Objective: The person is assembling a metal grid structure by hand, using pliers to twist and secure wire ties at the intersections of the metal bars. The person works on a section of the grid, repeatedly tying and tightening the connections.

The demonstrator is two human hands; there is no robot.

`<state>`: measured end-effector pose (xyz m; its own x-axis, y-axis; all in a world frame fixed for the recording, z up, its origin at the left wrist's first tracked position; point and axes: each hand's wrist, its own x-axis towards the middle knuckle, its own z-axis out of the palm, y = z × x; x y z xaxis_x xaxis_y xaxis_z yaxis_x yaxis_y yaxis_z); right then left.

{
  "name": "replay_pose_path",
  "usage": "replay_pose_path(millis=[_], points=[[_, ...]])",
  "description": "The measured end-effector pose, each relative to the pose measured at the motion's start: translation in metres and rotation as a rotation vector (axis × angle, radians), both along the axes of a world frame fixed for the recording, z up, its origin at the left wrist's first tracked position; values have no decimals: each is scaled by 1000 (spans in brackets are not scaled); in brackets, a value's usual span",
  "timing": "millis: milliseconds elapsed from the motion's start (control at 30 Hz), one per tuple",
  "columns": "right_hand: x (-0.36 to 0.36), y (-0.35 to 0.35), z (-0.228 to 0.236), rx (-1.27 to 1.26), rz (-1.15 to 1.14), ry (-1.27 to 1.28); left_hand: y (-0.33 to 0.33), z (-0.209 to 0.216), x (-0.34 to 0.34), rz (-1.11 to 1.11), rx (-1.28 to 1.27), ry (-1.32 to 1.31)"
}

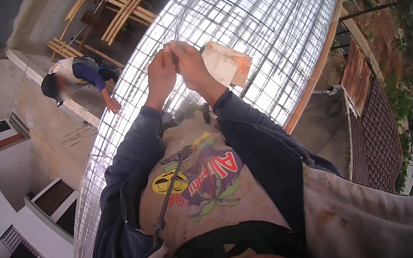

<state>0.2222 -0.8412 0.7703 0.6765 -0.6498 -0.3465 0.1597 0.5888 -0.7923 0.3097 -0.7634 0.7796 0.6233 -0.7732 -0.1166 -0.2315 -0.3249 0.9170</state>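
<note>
Meeting over the steel mesh (264, 14), left hand (161, 75) and right hand (191, 65) curl together, perhaps for steadiness, grip closure and contents unclear

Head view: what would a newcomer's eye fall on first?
Probably the shiny silver, grid-covered deck, sweeping from lower left to upper right. Over its middle, the person's bare left hand and right hand meet, beside a tan-and-orange sheet. At the deck's left edge, a co-worker in dark cap and blue sleeves reaches in.
</note>
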Motion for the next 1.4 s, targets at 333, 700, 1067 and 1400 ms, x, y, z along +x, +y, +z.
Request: replay_pose_path(millis=[333,700,1067,1400], points=[[75,28,-12,-26,-108,162,40,-37,73,249,-290,317],[1,-44,22,6,-745,40,74,-52,247,631,-599,679],[-115,-100,41,-381,-1336,312,144,-217,264,400,42,403],[-49,-334,-69,-667,-1265,622,-7,-216,286,566,133,877]])
